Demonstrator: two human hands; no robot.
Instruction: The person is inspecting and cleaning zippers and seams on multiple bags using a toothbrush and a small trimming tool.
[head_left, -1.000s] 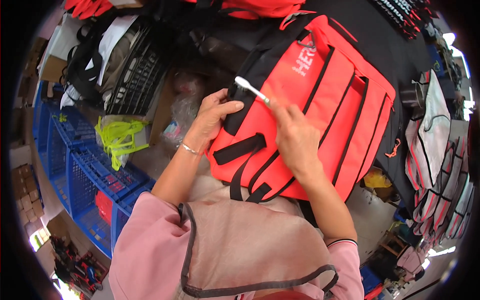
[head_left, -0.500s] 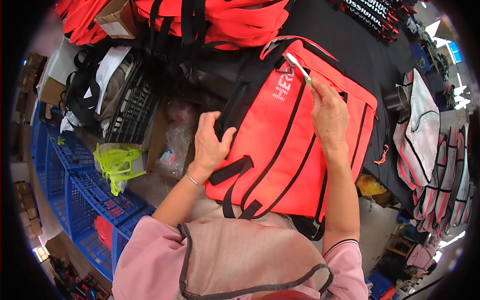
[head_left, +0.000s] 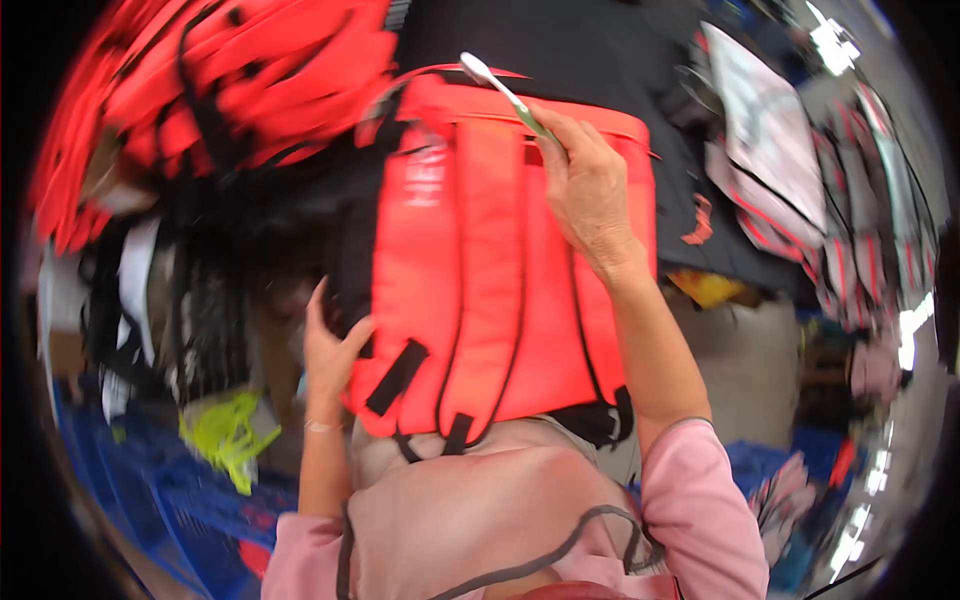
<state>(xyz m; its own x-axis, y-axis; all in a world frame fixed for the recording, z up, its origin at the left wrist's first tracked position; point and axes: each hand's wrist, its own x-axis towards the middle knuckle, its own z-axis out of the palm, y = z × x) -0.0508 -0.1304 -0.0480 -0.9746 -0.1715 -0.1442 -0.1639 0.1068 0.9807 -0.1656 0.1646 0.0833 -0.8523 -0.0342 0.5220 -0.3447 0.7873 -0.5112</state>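
A bright coral-red backpack (head_left: pixel 490 270) with black side panels lies with its shoulder straps facing up, its lower end against my lap. My right hand (head_left: pixel 590 185) grips a toothbrush (head_left: pixel 505 92) with a white head and a green part by the fingers. The brush head points to the upper left, over the bag's top end. My left hand (head_left: pixel 335 350) is at the bag's left side, thumb and forefinger spread apart against the black panel. Its other fingers are mostly hidden.
A pile of red bags (head_left: pixel 280 70) lies at the upper left on the black-covered table (head_left: pixel 560 40). Grey-white fabric pieces (head_left: pixel 770 130) are stacked at right. Blue plastic crates (head_left: pixel 190 510) stand at lower left, near yellow-green strips (head_left: pixel 235 435).
The backpack has turned more upright and sits further left in view. My right hand and the toothbrush have moved up and left relative to it. My left hand has slid outward along its side.
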